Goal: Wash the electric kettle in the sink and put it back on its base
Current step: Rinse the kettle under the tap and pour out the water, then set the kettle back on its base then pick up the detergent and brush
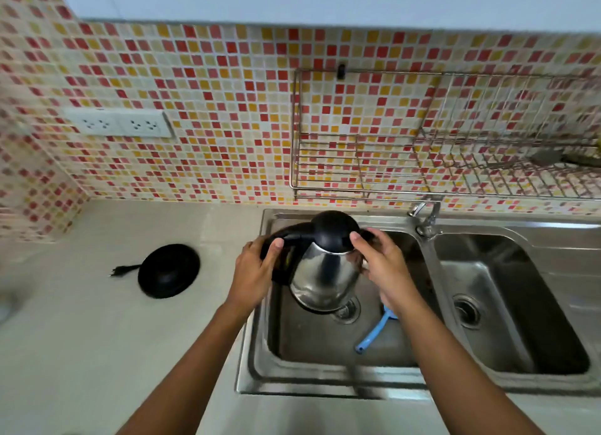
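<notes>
A steel electric kettle point(325, 272) with a black lid and black handle hangs upright over the left basin of a double steel sink point(257, 366). My left hand point(253, 272) is shut on the kettle's black handle. On the spout side, my right hand point(380, 265) grips the body, its thumb on the lid's edge. The round black kettle base point(168, 271) lies on the counter left of the sink, with its plug point(117, 270) loose beside it.
A blue-handled brush point(374, 332) lies in the left basin near the drain point(348, 309). The tap point(426, 216) stands between the basins at the back. A wire dish rack point(357, 161) hangs on the mosaic wall. A wall socket point(120, 124) sits above the counter.
</notes>
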The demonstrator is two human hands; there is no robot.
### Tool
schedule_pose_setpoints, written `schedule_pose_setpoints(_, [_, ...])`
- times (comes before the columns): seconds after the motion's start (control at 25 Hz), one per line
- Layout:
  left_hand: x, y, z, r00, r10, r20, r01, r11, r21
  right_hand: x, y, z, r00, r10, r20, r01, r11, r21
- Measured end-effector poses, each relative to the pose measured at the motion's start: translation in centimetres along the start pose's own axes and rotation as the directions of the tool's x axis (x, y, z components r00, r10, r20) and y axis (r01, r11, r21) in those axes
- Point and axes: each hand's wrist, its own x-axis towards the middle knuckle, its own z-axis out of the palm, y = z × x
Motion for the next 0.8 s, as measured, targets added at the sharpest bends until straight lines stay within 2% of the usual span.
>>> schedule_pose_setpoints(0.2, [0.9, -4.4, -11.2, 0.982, -0.146, -0.122, 0.133, 0.985, -0.109, 0.1, -1.1, 13.2, 0.982, -0.1, 0.161, 0.12, 0.986, -0.119])
schedule_pose_setpoints(0.32, [2.1, -8.5, -18.6, 0.968, -0.143, -0.208, 0.119, 0.985, -0.125, 1.0, -0.5, 22.3, 0.962, -0.113, 0.247, 0.144, 0.983, -0.11])
schedule_pose_setpoints(0.52, [3.6, -15.6, -28.5, 0.94, -0.19, -0.283, 0.144, 0.974, -0.176, 1.6, 2.1, 35.1, 0.943, -0.077, 0.323, 0.151, 0.966, -0.21])
schedule_pose_setpoints(0.8, [4.6, -22.1, -31.1, 0.936, -0.241, -0.256, 0.181, 0.955, -0.236, 2.2, 6.6, 41.0, 0.958, -0.02, 0.287, 0.108, 0.95, -0.292])
